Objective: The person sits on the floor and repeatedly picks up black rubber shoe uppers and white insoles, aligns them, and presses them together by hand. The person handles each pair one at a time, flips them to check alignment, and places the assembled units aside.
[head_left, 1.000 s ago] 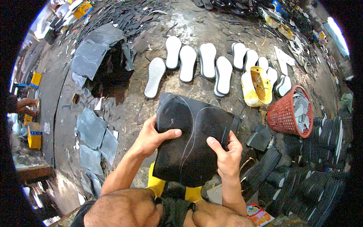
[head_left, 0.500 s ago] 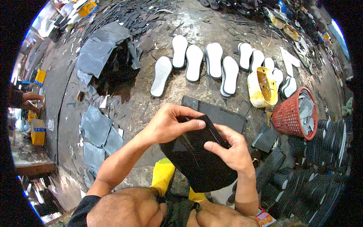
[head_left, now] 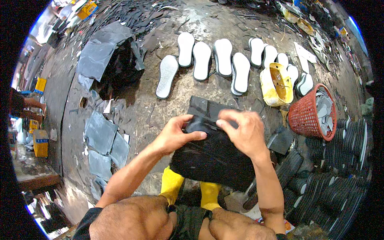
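A limp black sheet, rubber-like with a dull sheen, hangs in front of my knees. My left hand grips its upper left part, thumb on the face and fingers behind. On the upper edge, my right hand is closed in a pinch, fingers curled and slightly blurred; exactly what lies between thumb and forefinger is partly hidden. Just beyond the sheet, a flat dark slab lies on the floor, partly covered by the sheet and my hands.
White-topped shoe soles lie in rows ahead. To their right stand a yellow tub of brown liquid and a red basket of grey scraps. Stacked dark soles fill the right side; grey sheets lie left.
The black sheet has turned and now hangs flatter and wider. My right hand has moved up to its upper edge and curled; my left hand has slid slightly down.
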### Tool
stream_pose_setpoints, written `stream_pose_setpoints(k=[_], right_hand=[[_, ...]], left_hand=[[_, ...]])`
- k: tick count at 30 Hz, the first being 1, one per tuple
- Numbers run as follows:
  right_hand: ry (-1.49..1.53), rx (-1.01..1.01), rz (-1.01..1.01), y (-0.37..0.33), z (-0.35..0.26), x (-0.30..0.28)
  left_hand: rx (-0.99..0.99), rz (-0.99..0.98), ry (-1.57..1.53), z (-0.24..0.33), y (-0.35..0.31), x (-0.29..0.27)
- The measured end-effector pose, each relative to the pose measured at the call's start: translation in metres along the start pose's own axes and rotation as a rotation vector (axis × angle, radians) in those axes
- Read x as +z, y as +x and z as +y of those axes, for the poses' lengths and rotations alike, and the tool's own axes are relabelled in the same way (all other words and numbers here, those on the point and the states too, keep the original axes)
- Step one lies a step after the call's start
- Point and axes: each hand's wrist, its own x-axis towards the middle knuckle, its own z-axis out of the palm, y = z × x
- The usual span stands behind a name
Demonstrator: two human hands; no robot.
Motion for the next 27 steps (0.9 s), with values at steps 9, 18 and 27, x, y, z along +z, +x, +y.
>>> stream_pose_setpoints(k=[9, 18, 27], right_hand=[[0.151, 0.583, 0.1, -0.052, 0.111, 0.071], [-0.245, 0.393, -0.074, 0.02, 0.113, 0.138], [-0.077, 0.02, 0.307, -0.002, 0.106, 0.14]], left_hand=[[-0.253, 0.4, 0.099, -0.155, -0.009, 0.017], [0.584, -0.096, 1.203, -0.161, -0.029, 0.046], [0.55, -0.032, 1.237, -0.141, 0.029, 0.049]])
